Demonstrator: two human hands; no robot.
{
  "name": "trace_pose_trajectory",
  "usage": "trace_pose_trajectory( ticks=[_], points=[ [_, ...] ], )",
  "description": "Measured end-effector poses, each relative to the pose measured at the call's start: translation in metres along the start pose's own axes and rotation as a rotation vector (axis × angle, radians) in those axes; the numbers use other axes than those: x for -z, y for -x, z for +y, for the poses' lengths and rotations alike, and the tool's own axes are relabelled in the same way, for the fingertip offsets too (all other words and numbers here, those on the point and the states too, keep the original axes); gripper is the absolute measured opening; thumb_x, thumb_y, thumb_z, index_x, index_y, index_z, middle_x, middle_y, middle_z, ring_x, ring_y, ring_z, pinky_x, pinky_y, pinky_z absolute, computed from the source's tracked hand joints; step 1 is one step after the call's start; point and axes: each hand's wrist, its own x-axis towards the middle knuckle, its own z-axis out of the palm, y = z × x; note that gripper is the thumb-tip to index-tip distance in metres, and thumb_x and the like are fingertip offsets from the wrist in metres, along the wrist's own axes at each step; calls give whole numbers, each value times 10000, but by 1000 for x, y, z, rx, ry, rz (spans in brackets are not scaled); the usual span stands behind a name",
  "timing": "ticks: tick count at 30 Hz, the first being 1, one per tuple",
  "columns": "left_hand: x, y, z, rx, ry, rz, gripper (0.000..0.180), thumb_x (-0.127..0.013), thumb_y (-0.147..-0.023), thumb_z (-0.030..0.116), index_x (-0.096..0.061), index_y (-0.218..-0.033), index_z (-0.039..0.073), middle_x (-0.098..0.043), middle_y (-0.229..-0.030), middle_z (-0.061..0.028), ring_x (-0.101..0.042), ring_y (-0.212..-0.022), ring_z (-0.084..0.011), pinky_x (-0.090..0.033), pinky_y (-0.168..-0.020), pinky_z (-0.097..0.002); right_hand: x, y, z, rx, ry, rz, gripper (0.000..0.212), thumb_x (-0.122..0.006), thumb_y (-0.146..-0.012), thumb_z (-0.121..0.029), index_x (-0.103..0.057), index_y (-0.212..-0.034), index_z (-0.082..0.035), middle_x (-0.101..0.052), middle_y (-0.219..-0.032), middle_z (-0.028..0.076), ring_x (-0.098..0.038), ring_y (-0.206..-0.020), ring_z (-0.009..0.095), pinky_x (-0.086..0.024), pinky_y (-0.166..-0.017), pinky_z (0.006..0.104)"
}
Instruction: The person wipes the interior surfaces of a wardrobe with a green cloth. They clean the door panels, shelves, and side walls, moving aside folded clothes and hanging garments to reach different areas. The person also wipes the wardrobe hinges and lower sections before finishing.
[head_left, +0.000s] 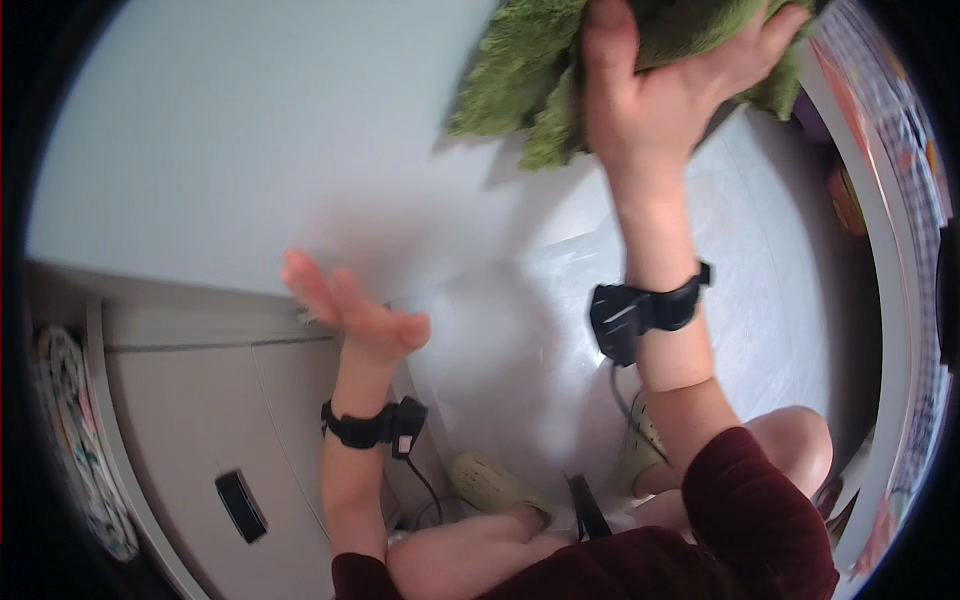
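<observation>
Toward the top of the view, my right hand (655, 110) presses and holds a green fluffy cloth (525, 80) against a broad pale surface (230, 140). Its thumb and fingers are spread across the cloth, whose loose folds hang to the left of the hand. The cloth's upper part is cut off by the frame edge. Lower and to the left, my left hand (360, 315) holds nothing. Its fingers are apart and slightly smeared by motion, close to the pale surface's lower edge. Both wrists wear black strapped devices with cables.
A beige cabinet front (180, 400) with a black rectangular piece (241, 507) stands at the lower left, beside folded patterned fabric (85, 440). Pale green clogs (490, 480) rest on the shiny light floor (770, 260). A white curved edge (868, 200) borders patterned cloth at right.
</observation>
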Motion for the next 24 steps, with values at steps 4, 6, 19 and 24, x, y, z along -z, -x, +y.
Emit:
trace_pose_trajectory(
  ticks=[4, 6, 19, 24],
  points=[
    [3, -15, 1, -80, 36, -35, 764, -333, -1004, 540, -188, -1550, 26, -84, -1617, -226, -117, -1500, -373, -146, -1197, -526, 19, 80, -15, -567, -91, -122, 927, -658, -854, -522, -250, -1451, 59, -272, -1426, 296, -288, -1300, 440, -225, -1090, 550],
    [-2, -20, 5, -127, 66, -80, 756, -325, -1008, 537, -179, -1555, 36, -82, -1622, -214, -122, -1502, -363, -158, -1199, -517, 35, 129, -22, -655, 7, -207, 833, -628, -871, -422, -248, -1453, 37, -281, -1436, 265, -279, -1318, 440, -187, -1111, 562],
    [12, -12, 20, -90, 108, -287, 788, -326, -987, 578, -180, -1559, 56, -52, -1621, -230, -103, -1487, -417, -152, -1156, -590, 74, 346, -73, -1521, -228, -259, 655, -563, -967, -240, -209, -1464, -4, -336, -1442, 163, -348, -1326, 283, -242, -1151, 371],
    [15, -9, 20, -54, 112, -326, 805, -354, -970, 597, -217, -1544, 50, -65, -1614, -252, -137, -1464, -455, -156, -1122, -629, 88, 382, -114, -1295, -230, -719, 601, -533, -973, -203, -255, -1455, 26, -328, -1462, 212, -310, -1375, 327, -186, -1180, 395]
  ],
)
